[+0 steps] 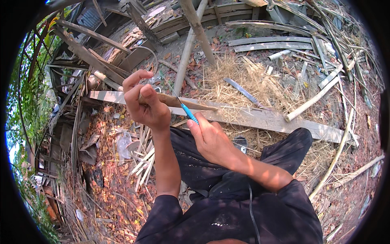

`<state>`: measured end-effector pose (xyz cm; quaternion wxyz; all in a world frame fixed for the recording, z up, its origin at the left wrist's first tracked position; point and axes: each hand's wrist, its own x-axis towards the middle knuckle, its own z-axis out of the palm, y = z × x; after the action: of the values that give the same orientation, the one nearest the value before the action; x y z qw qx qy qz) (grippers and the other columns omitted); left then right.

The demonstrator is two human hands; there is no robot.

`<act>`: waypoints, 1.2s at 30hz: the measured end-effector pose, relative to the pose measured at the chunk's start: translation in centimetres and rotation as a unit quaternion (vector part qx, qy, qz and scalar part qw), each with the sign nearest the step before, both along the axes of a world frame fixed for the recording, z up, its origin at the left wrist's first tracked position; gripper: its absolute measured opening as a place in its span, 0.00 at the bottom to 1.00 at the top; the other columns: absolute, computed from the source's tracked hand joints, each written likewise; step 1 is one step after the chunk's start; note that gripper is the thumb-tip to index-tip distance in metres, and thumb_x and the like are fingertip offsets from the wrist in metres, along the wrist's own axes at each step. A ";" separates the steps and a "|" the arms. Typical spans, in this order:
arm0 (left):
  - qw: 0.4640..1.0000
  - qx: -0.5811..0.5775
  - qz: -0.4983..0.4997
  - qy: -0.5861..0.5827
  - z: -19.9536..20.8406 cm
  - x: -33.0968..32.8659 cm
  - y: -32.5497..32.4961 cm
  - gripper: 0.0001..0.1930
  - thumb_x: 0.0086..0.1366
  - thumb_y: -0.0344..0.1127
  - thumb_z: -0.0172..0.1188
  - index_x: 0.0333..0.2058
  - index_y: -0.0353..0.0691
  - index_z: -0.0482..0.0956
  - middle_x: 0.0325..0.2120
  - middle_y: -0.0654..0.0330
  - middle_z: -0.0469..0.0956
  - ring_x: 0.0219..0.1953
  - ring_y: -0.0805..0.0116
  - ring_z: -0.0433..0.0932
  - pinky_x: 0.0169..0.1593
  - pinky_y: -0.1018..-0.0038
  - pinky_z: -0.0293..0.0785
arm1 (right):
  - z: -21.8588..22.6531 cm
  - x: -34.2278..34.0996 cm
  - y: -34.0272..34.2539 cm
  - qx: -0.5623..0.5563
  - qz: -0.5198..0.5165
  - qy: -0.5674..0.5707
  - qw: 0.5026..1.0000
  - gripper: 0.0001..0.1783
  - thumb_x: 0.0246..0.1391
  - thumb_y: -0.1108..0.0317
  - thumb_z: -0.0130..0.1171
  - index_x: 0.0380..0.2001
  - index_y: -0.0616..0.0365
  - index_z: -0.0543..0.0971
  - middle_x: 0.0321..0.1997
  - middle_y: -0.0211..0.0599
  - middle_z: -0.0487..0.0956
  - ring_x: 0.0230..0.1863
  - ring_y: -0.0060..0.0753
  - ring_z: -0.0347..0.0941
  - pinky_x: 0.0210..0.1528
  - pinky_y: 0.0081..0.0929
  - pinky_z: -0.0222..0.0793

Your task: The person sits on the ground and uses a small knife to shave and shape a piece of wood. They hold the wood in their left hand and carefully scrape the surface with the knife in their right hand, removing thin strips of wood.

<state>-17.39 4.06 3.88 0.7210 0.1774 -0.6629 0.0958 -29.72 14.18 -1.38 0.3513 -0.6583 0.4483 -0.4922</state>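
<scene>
My left hand (146, 101) is raised left of centre, its fingers curled around a tapered brown piece of wood (187, 102) that points to the right. My right hand (213, 140) is closed on a thin tool with a turquoise handle (189, 112). The tool's slim dark shaft slants up and left across the wood, close to my left fingers. Whether it is a knife or a spike I cannot tell. Beneath both hands lies a long grey plank (280, 122), crossing in front of my knees.
A long metal blade (245, 92) lies on a pile of straw-like shavings (227, 77) beyond the plank. Bamboo poles (308, 103) are strewn to the right. Thin pale slats (144, 166) lie by my left knee. Wooden posts (197, 30) stand ahead, with stacked timber (91, 57) at left.
</scene>
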 end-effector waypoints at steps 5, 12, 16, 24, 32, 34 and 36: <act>0.999 0.027 -0.028 0.032 0.2 -0.8 -0.5 0.11 0.68 0.39 0.48 0.30 0.38 0.63 0.31 0.51 0.76 0.25 0.75 0.65 0.33 0.78 0.63 | -17.3 -3.1 -5.1 0.133 -0.087 0.150 0.976 0.24 0.63 0.57 0.36 0.33 0.71 0.70 0.21 0.61 0.73 0.28 0.67 0.71 0.31 0.51 0.65; 0.999 -0.008 0.017 0.026 -0.3 -0.7 -1.2 0.11 0.69 0.40 0.46 0.31 0.41 0.61 0.22 0.55 0.77 0.20 0.81 0.65 0.25 0.85 0.60 | -8.6 -1.7 -3.5 0.081 -0.073 0.020 0.994 0.21 0.63 0.57 0.38 0.31 0.66 0.70 0.18 0.58 0.73 0.24 0.66 0.70 0.30 0.52 0.64; 0.998 0.012 0.043 0.050 0.1 -1.2 -0.7 0.09 0.68 0.36 0.49 0.32 0.38 0.64 0.18 0.58 0.76 0.20 0.78 0.70 0.28 0.83 0.64 | -15.4 0.3 -4.9 0.060 -0.105 0.097 0.988 0.22 0.63 0.57 0.39 0.30 0.68 0.70 0.18 0.58 0.73 0.23 0.64 0.71 0.30 0.53 0.64; 0.989 0.075 0.046 0.121 0.5 -0.9 -1.7 0.11 0.66 0.38 0.53 0.32 0.37 0.65 0.11 0.62 0.70 0.13 0.79 0.70 0.18 0.85 0.60 | -17.4 -4.0 -6.1 0.144 -0.116 0.091 0.979 0.25 0.63 0.53 0.37 0.32 0.67 0.71 0.22 0.61 0.73 0.29 0.64 0.70 0.33 0.50 0.62; 0.978 0.068 0.119 0.158 1.4 -2.9 -1.9 0.11 0.64 0.36 0.56 0.27 0.38 0.67 0.11 0.64 0.68 0.12 0.80 0.66 0.15 0.84 0.59 | -5.0 0.8 -4.2 0.051 -0.055 0.000 0.997 0.20 0.63 0.58 0.41 0.28 0.65 0.70 0.18 0.61 0.71 0.24 0.65 0.69 0.27 0.50 0.62; 0.977 0.053 0.137 0.156 1.3 -3.0 -2.0 0.09 0.64 0.34 0.55 0.29 0.37 0.66 0.11 0.64 0.68 0.11 0.81 0.67 0.14 0.85 0.59 | -8.9 1.0 -5.5 0.086 -0.080 0.049 0.992 0.20 0.63 0.58 0.41 0.28 0.66 0.70 0.19 0.61 0.72 0.25 0.67 0.69 0.28 0.51 0.62; 0.976 0.063 0.129 0.163 1.2 -3.2 -2.2 0.10 0.65 0.34 0.55 0.28 0.37 0.66 0.11 0.64 0.67 0.11 0.81 0.66 0.14 0.85 0.58 | -16.3 -0.8 -7.8 0.117 -0.125 0.106 0.980 0.20 0.63 0.58 0.41 0.28 0.67 0.70 0.20 0.61 0.72 0.27 0.68 0.69 0.30 0.52 0.62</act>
<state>-20.64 1.89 5.04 0.7881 0.3198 -0.5131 0.1157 -30.51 6.35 -17.68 0.3117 -0.5997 0.6163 -0.4043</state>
